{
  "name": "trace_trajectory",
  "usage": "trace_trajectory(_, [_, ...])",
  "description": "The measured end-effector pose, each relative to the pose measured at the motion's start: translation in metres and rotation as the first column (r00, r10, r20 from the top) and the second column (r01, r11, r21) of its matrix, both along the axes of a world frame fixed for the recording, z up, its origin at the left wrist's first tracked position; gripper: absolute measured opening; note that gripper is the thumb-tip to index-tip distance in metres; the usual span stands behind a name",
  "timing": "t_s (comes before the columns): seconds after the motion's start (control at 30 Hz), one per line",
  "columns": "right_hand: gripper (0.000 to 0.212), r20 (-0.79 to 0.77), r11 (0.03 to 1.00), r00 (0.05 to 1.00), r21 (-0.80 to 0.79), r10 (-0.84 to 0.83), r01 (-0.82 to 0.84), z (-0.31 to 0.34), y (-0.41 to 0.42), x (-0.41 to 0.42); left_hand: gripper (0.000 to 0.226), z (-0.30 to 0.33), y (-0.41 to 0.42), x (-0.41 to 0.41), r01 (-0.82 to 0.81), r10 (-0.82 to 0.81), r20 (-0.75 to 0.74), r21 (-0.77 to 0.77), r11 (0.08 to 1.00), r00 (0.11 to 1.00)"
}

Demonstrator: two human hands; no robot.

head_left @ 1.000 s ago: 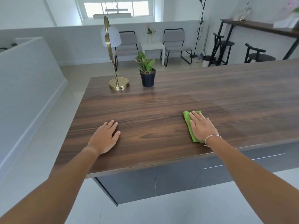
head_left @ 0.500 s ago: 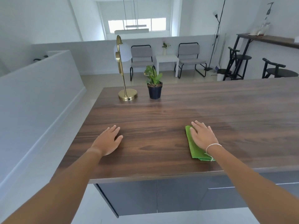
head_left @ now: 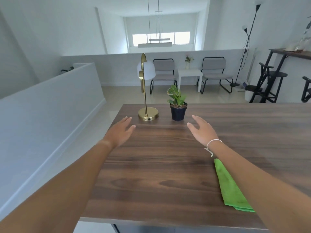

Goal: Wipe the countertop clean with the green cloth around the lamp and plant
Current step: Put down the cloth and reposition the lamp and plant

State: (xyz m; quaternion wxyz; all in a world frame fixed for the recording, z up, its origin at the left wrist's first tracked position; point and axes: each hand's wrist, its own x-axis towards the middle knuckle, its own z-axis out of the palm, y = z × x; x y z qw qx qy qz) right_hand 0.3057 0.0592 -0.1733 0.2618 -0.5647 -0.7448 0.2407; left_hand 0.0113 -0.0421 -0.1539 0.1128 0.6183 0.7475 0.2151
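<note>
The green cloth (head_left: 229,187) lies folded on the dark wooden countertop (head_left: 159,165) near its front edge, partly under my right forearm. A brass lamp (head_left: 147,115) with a white shade stands at the far left of the counter. Just to its right is a small plant (head_left: 178,107) in a black pot. My left hand (head_left: 120,131) hovers open just short of the lamp base. My right hand (head_left: 202,130) hovers open just in front and right of the plant pot. Neither hand holds anything.
The counter's left edge runs close beside the lamp, with a white low wall (head_left: 50,106) and floor beyond. Behind the counter are two grey chairs (head_left: 215,73), a white side table (head_left: 190,76), black stools (head_left: 269,84) and a floor lamp (head_left: 245,42).
My right hand has let go of the green cloth and moved forward toward the plant. My left hand lifted off the counter and moved toward the lamp. The view has shifted forward.
</note>
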Motion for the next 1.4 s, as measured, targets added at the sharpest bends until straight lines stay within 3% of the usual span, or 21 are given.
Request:
trace_trajectory(0.27, [0.066, -0.104, 0.993, 0.988, -0.027, -0.115, 0.113, 0.007, 0.052, -0.052, 0.053, 0.054, 0.086, -0.065, 0.046, -0.059, 0.078, 0.158, 0.986, 0.995])
trace_trajectory(0.53, [0.079, -0.138, 0.981, 0.972, -0.003, -0.191, 0.193, -0.001, 0.092, -0.077, 0.051, 0.112, 0.158, -0.081, 0.083, -0.169, 0.276, 0.298, 0.951, 0.946])
trace_trajectory(0.7, [0.087, -0.148, 0.971, 0.960, -0.040, -0.239, 0.236, -0.005, 0.119, -0.074, 0.024, 0.142, 0.194, -0.067, 0.111, -0.273, 0.447, 0.356, 0.928, 0.852])
trace_trajectory(0.83, [0.083, -0.158, 0.979, 0.967, -0.018, -0.202, 0.201, -0.010, 0.136, -0.072, 0.041, 0.152, 0.220, -0.056, 0.087, -0.267, 0.527, 0.341, 0.936, 0.807])
trace_trajectory(0.97, [0.080, -0.191, 0.991, 0.973, 0.000, -0.129, 0.131, -0.016, 0.152, -0.073, 0.032, 0.153, 0.241, -0.051, 0.059, -0.223, 0.580, 0.287, 0.956, 0.784])
trace_trajectory(1.2, [0.091, -0.224, 0.992, 0.967, -0.045, -0.123, 0.116, -0.030, 0.171, -0.076, 0.032, 0.155, 0.262, -0.042, 0.013, -0.242, 0.794, 0.283, 0.959, 0.558])
trace_trajectory(1.4, [0.086, -0.301, 0.992, 0.945, -0.024, -0.125, 0.124, -0.039, 0.176, -0.081, 0.014, 0.155, 0.267, -0.040, -0.006, -0.231, 0.888, 0.254, 0.967, 0.398])
